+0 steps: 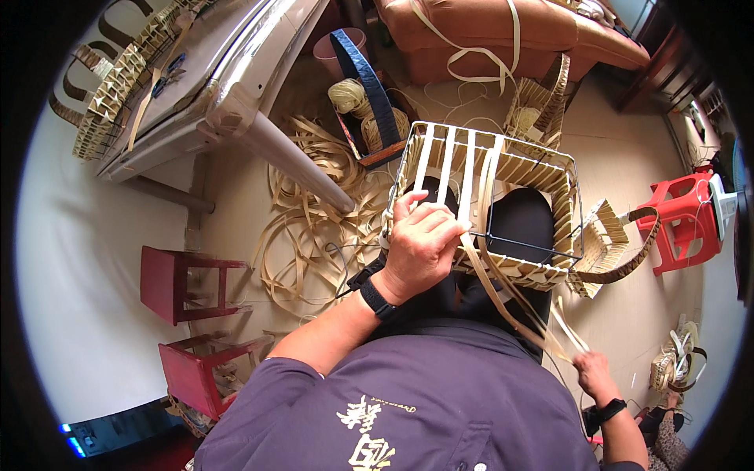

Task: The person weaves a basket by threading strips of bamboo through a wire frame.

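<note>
A rectangular basket frame [577, 192] of dark wire rests across my lap, its sides wound with pale flat strips. Several cream strips [470, 161] run over its left part, while the right part lets my dark trousers show through. My left hand [424, 243] is closed at the frame's near left edge, pinching a strip between thumb and fingers. From there long tan strips [503, 302] trail down to the lower right. My right hand [597, 375], low and away from the basket, is closed around the ends of pale strips.
Loose strips [302, 235] lie heaped on the floor left of the basket, beside a table leg [302, 169]. A blue-handled carrier [367, 86] holds cord balls. Finished-looking baskets [605, 243] stand right, near a red stool [683, 220]. Dark red stools [169, 286] stand left. Another person's arm [669, 439] shows lower right.
</note>
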Demonstrator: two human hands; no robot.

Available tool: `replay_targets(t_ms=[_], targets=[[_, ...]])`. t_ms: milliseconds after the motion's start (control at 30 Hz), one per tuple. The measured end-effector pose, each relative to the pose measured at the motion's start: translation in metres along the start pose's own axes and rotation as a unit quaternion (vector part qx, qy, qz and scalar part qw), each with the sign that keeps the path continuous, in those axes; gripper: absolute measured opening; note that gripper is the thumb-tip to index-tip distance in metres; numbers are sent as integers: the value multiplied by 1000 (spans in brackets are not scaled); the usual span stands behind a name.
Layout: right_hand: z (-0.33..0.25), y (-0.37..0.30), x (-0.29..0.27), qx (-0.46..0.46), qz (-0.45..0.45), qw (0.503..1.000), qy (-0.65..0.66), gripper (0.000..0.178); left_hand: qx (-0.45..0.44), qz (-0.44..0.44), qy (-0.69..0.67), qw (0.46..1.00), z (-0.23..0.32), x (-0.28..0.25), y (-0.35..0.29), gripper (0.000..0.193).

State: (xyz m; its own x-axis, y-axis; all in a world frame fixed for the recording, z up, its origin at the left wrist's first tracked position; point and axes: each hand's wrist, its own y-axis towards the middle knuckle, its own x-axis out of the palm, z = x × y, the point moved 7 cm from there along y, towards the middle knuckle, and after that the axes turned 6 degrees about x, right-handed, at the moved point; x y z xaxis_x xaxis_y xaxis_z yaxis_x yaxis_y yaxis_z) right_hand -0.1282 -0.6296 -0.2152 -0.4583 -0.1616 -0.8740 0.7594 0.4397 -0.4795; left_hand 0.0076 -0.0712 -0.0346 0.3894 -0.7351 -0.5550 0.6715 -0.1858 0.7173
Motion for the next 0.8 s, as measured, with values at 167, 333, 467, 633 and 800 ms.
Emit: replay_targets(t_ms=[167,333,467,633,800], targets=[[124,-95,56,280,-64,958,20,10,2,2,-27,1000,-1,14,-1,14],[-53,87,-152,-34,145,989,19,31,3,-9,7,1000,-1,2,0,12],[-202,152,-266,-147,201,926,285,28,-2,-6,5,1000,-4,5,0,12],[-259,200,-256,-128,157,938,281,19,-7,-20,11,1000,-8,2,-3,15],[-221,166,-233,-176,138,940,256,7,-16,-10,15,1000,-9,-3,-7,12]])
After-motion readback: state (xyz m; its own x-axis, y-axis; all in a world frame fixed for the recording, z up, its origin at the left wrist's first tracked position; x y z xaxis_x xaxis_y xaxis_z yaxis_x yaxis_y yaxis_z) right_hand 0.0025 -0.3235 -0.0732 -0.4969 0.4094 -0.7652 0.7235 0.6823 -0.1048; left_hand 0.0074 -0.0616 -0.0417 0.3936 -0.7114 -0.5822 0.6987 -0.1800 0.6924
